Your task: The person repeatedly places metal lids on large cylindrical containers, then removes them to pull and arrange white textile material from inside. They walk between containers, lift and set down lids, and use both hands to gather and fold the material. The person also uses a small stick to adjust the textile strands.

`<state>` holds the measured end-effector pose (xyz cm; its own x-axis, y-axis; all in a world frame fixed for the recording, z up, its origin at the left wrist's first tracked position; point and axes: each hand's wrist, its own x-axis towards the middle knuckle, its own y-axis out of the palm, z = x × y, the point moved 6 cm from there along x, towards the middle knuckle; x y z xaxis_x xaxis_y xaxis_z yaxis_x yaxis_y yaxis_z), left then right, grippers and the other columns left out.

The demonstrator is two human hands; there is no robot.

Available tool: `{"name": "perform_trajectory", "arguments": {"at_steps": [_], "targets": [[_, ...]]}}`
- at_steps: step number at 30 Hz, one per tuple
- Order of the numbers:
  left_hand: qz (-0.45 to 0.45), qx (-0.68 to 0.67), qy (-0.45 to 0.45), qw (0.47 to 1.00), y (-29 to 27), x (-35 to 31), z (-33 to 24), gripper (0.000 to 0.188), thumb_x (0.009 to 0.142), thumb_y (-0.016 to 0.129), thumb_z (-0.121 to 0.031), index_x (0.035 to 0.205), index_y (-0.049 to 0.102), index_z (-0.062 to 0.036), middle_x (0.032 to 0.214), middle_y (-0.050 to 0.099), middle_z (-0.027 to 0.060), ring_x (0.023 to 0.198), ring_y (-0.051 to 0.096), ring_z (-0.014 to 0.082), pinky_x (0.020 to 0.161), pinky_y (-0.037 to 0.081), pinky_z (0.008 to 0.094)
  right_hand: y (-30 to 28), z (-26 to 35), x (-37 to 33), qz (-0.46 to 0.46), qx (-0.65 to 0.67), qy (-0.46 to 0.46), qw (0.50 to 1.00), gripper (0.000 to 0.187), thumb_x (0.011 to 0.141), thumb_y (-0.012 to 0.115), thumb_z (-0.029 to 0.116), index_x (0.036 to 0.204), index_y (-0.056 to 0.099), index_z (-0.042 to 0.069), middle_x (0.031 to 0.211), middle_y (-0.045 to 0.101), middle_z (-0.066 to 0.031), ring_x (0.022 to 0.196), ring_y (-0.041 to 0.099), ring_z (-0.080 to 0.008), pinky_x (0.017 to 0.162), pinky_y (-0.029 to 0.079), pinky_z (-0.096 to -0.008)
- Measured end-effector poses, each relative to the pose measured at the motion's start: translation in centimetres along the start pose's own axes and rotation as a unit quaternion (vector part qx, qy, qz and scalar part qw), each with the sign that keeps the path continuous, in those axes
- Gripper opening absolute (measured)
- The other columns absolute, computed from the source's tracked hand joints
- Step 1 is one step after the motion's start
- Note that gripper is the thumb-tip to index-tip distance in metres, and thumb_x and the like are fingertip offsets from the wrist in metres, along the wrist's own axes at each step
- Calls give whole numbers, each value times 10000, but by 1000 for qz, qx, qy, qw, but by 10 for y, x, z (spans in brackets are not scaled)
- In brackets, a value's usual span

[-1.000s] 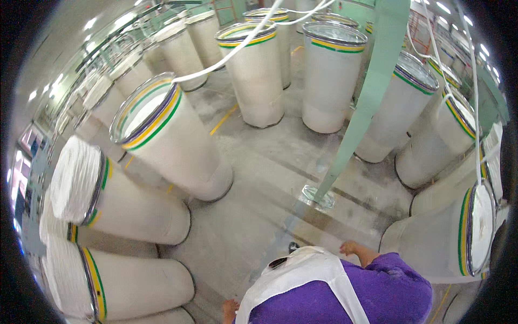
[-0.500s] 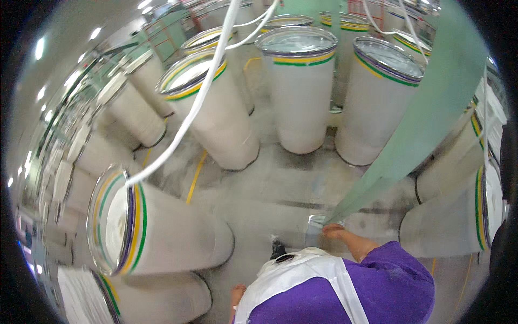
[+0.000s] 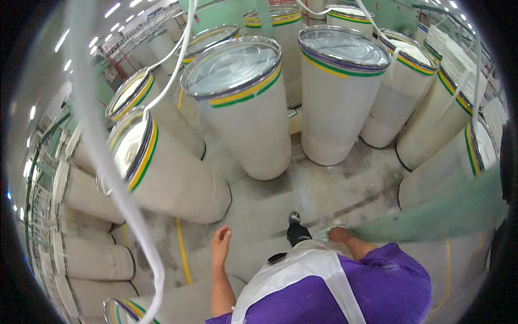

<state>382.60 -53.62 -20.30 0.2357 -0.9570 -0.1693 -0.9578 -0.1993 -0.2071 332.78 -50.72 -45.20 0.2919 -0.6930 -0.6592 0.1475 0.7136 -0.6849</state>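
Note:
My left hand (image 3: 220, 243) hangs beside my body, fingers loosely curved, with nothing visible in it. Nearest to it, ahead and to the left, stands a tall whitish can (image 3: 178, 175) with a green, yellow and purple banded rim and white fibre inside. My right hand (image 3: 341, 236) is low in front of my right side, beside the lower end of a blurred green post (image 3: 426, 213). A small pale patch shows by its fingertips; I cannot make out what it is, or whether the hand touches or holds anything.
Two tall cans, a left one (image 3: 243, 124) and a right one (image 3: 340, 108), stand ahead. Cans heaped with white sliver (image 3: 456, 67) line the right. A white sliver strand (image 3: 116, 189) hangs close on the left. Yellow lines (image 3: 183, 251) mark the grey floor.
The view has moved forward and turned, so the cans ahead look nearer. The green post has swung to the right. My left hand has come further into view.

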Motion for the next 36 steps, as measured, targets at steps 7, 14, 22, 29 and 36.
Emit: {"name": "perform_trajectory", "arguments": {"at_steps": [7,14,22,29,36], "targets": [[46,6,12,999,58,150,-126,340,940,653,-168,1228,608,6,1175,661,92,1075,603,163,942,475,299,-206,19,117,-232,235,10,944,306,870,568,330,1023,702,101,1111,684,-108,1008,629,-311,881,506,-428],[-45,19,97,994,37,306,-206,389,943,642,-189,1284,567,-17,1246,622,94,1131,583,201,987,449,328,-505,150,108,-372,480,-223,763,262,901,666,146,1134,662,26,980,705,-79,917,650,-141,825,506,-283],[-166,-69,107,978,-3,542,-285,564,902,662,-191,1381,456,24,1302,561,159,1140,556,235,983,433,340,-665,167,98,-398,570,-160,701,337,895,663,98,1215,606,7,1129,669,-85,1043,613,-168,939,467,-304],[-63,19,-98,993,-37,676,-306,574,757,631,-11,1311,491,46,1146,625,160,986,607,259,854,471,358,-761,152,174,-477,537,-123,684,665,914,645,184,1479,334,20,1500,360,-170,1366,363,-287,1129,279,-410],[-152,-63,-19,986,-27,602,-302,742,661,537,12,1398,455,0,1286,535,154,1135,525,269,1027,380,342,-840,142,262,-454,417,-117,779,659,862,683,138,1446,396,39,1508,356,-157,1399,326,-283,1144,251,-401]]}}
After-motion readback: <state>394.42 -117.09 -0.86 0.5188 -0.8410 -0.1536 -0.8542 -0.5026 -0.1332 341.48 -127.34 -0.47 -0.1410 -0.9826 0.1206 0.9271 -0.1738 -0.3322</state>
